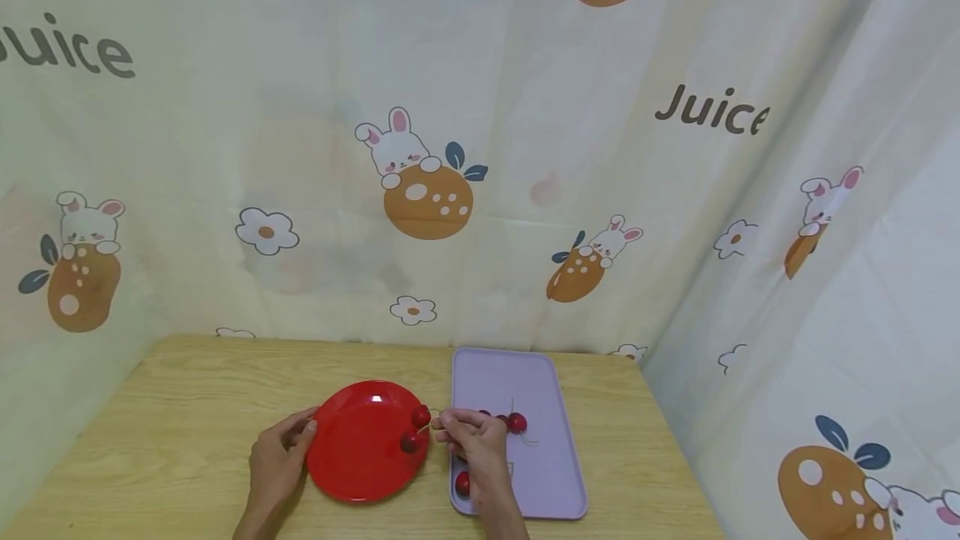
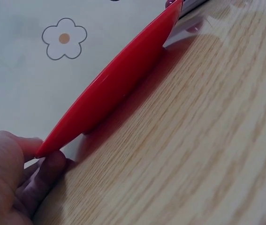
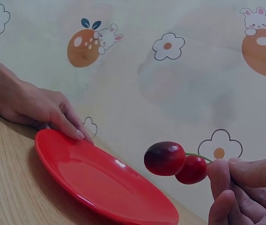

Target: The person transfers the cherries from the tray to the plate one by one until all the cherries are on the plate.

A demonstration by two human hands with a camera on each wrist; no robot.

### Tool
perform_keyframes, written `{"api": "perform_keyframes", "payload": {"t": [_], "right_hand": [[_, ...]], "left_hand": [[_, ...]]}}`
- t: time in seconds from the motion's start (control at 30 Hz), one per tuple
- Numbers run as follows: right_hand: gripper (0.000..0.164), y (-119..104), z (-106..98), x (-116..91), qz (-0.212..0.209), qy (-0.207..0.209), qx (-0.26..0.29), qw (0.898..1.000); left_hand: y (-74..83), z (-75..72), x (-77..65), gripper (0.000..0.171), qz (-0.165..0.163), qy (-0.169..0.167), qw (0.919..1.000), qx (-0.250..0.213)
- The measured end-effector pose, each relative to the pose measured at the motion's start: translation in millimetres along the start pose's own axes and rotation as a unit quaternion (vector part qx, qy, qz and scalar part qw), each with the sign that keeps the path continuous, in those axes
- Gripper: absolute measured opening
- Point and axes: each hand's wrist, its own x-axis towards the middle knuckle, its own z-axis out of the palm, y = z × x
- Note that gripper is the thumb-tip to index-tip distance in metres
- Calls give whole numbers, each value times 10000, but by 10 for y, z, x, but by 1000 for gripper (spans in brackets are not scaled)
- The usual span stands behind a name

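A round red plate (image 1: 360, 448) lies on the wooden table, and my left hand (image 1: 277, 458) pinches its left rim between thumb and fingers. In the left wrist view the plate (image 2: 109, 89) is seen from its side, with the fingertips above and below its edge. My right hand (image 1: 480, 444) pinches the green stems of two dark red cherries (image 3: 164, 158). These cherries hang over the plate's right edge in the head view, apart from its surface in the right wrist view. Under and beside the right hand is a lilac tray (image 1: 510, 377) with several more cherries (image 1: 517, 422).
One cherry (image 1: 462, 484) lies at the tray's near left corner. The wooden table (image 1: 202, 407) reaches back to a pale curtain (image 1: 322, 148) printed with rabbits, fruit and flowers, which also hangs along both sides.
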Motion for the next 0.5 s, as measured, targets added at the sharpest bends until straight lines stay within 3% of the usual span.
{"api": "perform_keyframes", "payload": {"t": [0.2, 0.5], "right_hand": [[23, 25, 35, 2, -25, -85, -13, 10000], [28, 73, 99, 15, -141, -166, -48, 9998]], "left_hand": [[-1, 0, 5, 31, -97, -117, 9999, 69], [-1, 8, 3, 30, 13, -11, 10000, 56]]}}
